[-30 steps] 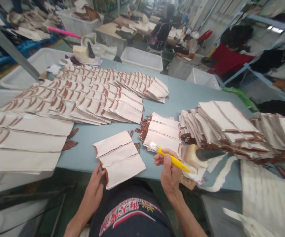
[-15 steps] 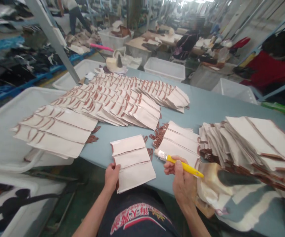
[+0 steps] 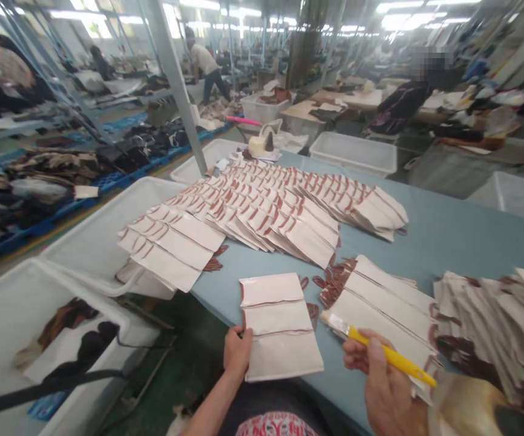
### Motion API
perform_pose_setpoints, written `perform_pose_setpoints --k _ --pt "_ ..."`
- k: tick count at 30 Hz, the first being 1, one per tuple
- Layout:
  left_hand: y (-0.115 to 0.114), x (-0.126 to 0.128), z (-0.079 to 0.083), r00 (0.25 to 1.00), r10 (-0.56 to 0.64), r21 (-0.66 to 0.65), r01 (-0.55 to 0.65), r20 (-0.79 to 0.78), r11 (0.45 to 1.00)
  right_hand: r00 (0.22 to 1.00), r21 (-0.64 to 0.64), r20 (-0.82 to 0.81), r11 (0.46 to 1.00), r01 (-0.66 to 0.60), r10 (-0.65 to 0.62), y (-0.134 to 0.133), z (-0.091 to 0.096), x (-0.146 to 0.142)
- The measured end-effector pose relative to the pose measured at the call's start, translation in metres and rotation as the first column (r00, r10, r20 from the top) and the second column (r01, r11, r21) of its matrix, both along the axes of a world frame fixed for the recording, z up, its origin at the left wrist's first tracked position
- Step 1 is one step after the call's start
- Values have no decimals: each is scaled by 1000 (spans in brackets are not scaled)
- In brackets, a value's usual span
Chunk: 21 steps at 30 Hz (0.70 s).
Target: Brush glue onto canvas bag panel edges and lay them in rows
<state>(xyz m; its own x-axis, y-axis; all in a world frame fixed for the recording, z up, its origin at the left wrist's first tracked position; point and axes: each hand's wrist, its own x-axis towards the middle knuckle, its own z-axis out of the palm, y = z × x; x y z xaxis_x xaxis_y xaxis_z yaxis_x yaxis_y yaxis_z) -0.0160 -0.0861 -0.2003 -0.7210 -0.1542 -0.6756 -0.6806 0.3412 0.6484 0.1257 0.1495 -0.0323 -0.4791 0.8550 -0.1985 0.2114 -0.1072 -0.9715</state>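
Both my hands are full: my left hand [image 3: 238, 351] pinches the cream panel [image 3: 281, 327] by its left edge, at the near edge of the blue table [image 3: 448, 224]; my right hand [image 3: 386, 378] grips the yellow brush [image 3: 391, 357] between thumb and fingers, bristles [image 3: 327, 318] just beside the panel. This looks like readying; brushing calls for keeping it flat.

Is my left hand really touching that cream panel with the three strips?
Touching. The head view shows it: the left hand grips the cream panel at its left edge, with the thumb lying over the top.
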Motion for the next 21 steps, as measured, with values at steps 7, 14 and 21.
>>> perform_pose_setpoints --k 7,14,21 --pt "2 4 0 979 -37 98 18 201 995 998 24 -29 998 -63 64 5 -5 -5" --pt "-1 -6 12 959 -101 301 17 266 953 997 41 -43 998 -56 58 15 -6 1" --pt "25 -39 26 990 -106 370 66 89 927 1000 47 -19 999 -1 2 22 -7 7"
